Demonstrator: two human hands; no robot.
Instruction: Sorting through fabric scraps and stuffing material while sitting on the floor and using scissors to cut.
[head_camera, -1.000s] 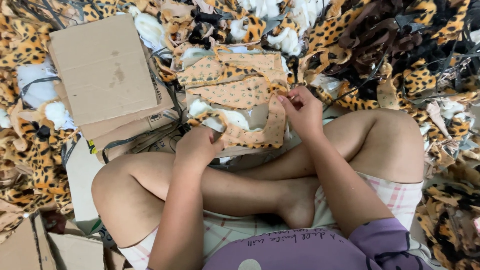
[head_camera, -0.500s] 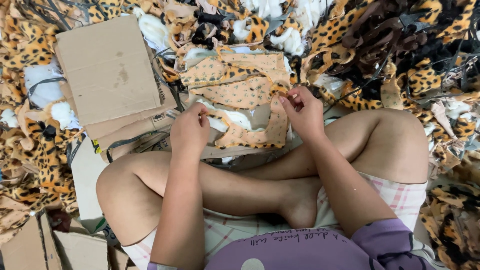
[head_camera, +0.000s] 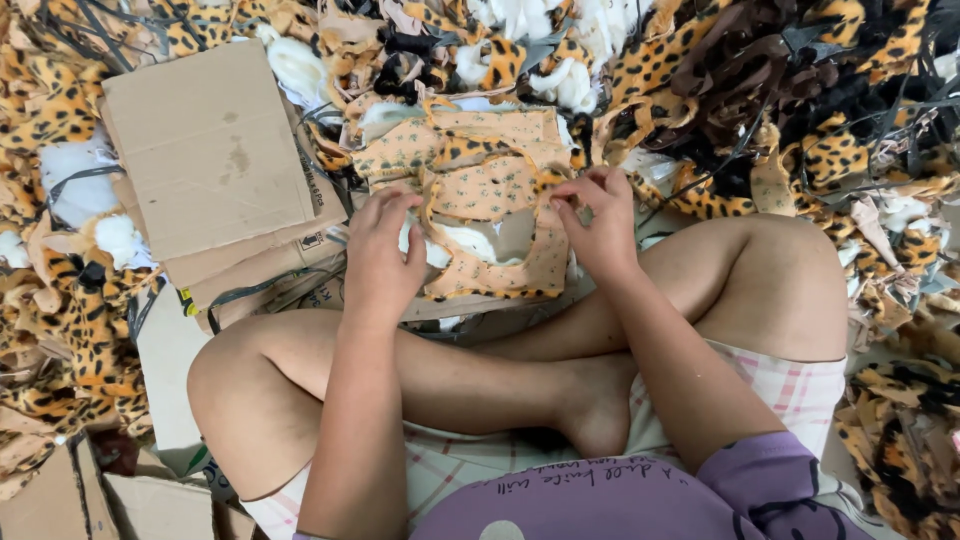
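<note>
The left hand (head_camera: 383, 250) rests with its fingers curled loosely downward on the near left edge of a stack of flat tan fabric pieces printed with small dark spots (head_camera: 480, 190). Its fingertips press into the cloth and the white fluffy lining (head_camera: 465, 243) that shows through a cut-out opening in the top piece; the hand is partly closed, gripping the fabric edge rather than spread flat.

The right hand (head_camera: 598, 222) sits just to the right of that opening, its thumb and forefinger pinched together on the upper right rim of the same top piece, the other fingers bent in behind. Both hands hold the one piece, a little apart from each other, with the opening between them.

The fabric stack lies directly ahead of the hands, above the person's crossed bare legs (head_camera: 420, 370), on a strip of cardboard on the floor. Left of the left hand lies a pile of flat brown cardboard sheets (head_camera: 205, 150). Beyond and to the right of the right hand spreads a large heap of leopard-print plush scraps (head_camera: 700, 60), mixed with dark brown strips (head_camera: 760, 70) and tufts of white stuffing (head_camera: 575, 85). More leopard scraps lie far left of the left hand.
</note>
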